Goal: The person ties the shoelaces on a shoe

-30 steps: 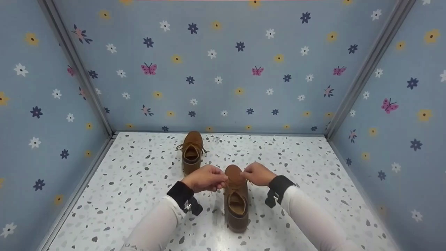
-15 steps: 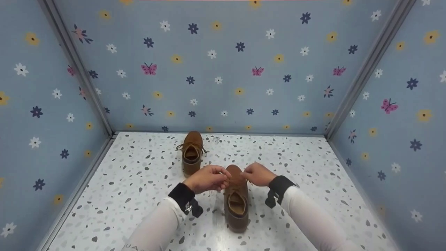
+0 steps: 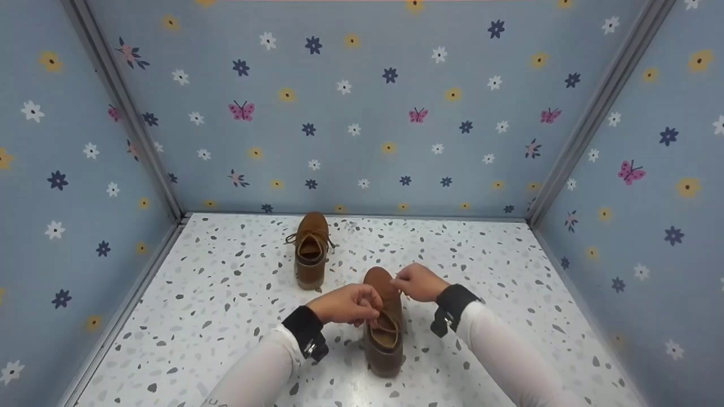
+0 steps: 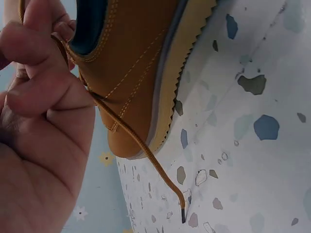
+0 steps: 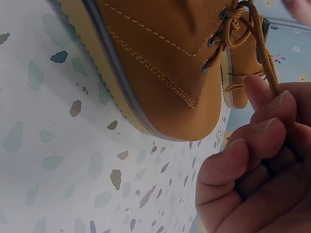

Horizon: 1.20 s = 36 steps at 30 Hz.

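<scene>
A brown lace-up shoe (image 3: 386,359) stands on the floor, toe pointing away, between both hands. My right hand (image 3: 421,282) is beside the toe at its right. In the right wrist view its thumb and fingers pinch a tan shoelace (image 5: 268,58) that runs taut from a knotted loop above the eyelets. My left hand (image 3: 348,305) hovers at the shoe's opening from the left, its curled fingers pinching a strand of lace, partly hidden by the fingers. A loose lace end (image 4: 146,148) with a dark tip hangs past the shoe's side in the left wrist view.
A matching brown shoe (image 3: 312,225), its laces tied, stands farther back and to the left, near the back wall. Blue panels (image 3: 362,113) with flowers and butterflies enclose the speckled white floor (image 3: 469,249) on three sides.
My left hand first loosened its pinch beside the laces, then moved back toward the shoe's opening, where its fingers closed again. My right hand has stayed in place, and both shoes have not moved.
</scene>
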Each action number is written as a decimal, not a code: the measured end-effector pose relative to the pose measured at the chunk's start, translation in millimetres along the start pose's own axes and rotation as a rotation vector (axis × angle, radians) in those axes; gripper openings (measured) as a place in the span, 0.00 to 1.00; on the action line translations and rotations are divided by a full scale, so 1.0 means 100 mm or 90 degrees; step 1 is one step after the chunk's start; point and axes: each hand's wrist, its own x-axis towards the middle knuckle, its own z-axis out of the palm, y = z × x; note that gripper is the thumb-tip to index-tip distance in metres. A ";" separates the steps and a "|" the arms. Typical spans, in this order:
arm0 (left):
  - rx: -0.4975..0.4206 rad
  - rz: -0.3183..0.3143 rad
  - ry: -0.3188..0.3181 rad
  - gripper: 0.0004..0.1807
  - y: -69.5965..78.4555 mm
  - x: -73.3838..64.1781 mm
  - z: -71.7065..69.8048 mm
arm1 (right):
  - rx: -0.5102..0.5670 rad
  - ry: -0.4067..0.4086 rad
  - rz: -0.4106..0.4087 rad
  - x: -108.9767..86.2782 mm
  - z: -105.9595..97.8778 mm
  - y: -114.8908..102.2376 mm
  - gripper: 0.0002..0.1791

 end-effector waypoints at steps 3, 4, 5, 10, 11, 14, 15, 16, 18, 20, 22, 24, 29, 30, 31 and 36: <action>0.016 -0.033 0.018 0.09 -0.01 -0.01 0.02 | 0.002 -0.002 0.004 0.00 -0.01 0.00 0.21; 0.024 -0.041 0.027 0.10 -0.02 -0.01 0.03 | 0.002 -0.002 0.006 0.00 -0.01 0.00 0.20; 0.034 -0.049 0.036 0.10 -0.03 -0.01 0.03 | 0.003 -0.003 0.007 0.00 -0.01 0.00 0.20; 0.085 -0.041 0.105 0.12 -0.10 0.00 0.02 | 0.005 -0.003 0.007 0.00 -0.01 -0.01 0.20; 0.093 -0.034 0.123 0.12 -0.11 0.00 0.02 | 0.007 -0.003 0.007 0.00 -0.01 -0.01 0.20; 0.109 -0.020 0.190 0.10 -0.13 0.03 0.01 | 0.016 -0.001 0.013 -0.01 -0.02 -0.02 0.20; 0.106 -0.016 0.212 0.09 -0.14 0.03 0.01 | 0.021 0.000 0.018 -0.01 -0.02 -0.03 0.20; 0.102 -0.015 0.231 0.08 -0.15 0.04 0.00 | 0.025 0.003 0.020 -0.01 -0.03 -0.04 0.20; 0.089 -0.020 0.259 0.06 -0.15 0.06 0.00 | 0.032 0.007 0.027 -0.01 -0.04 -0.05 0.21; 0.078 -0.024 0.269 0.06 -0.16 0.08 0.00 | 0.039 0.010 0.034 -0.01 -0.04 -0.05 0.23; 0.078 -0.027 0.265 0.07 -0.17 0.10 0.01 | 0.040 0.014 0.040 0.00 -0.04 -0.06 0.25; 0.076 -0.028 0.255 0.08 -0.16 0.11 0.02 | 0.039 0.017 0.047 0.01 -0.04 -0.06 0.26; 0.057 -0.033 0.230 0.09 -0.16 0.14 0.03 | 0.036 0.023 0.049 0.04 -0.03 -0.09 0.29; 0.053 -0.032 0.226 0.10 -0.16 0.14 0.03 | 0.038 0.024 0.049 0.04 -0.03 -0.10 0.29; 0.049 -0.031 0.223 0.11 -0.16 0.14 0.03 | 0.041 0.025 0.048 0.05 -0.03 -0.12 0.29; 0.027 -0.026 0.211 0.13 -0.16 0.14 0.04 | 0.056 0.032 0.037 0.08 -0.02 -0.17 0.28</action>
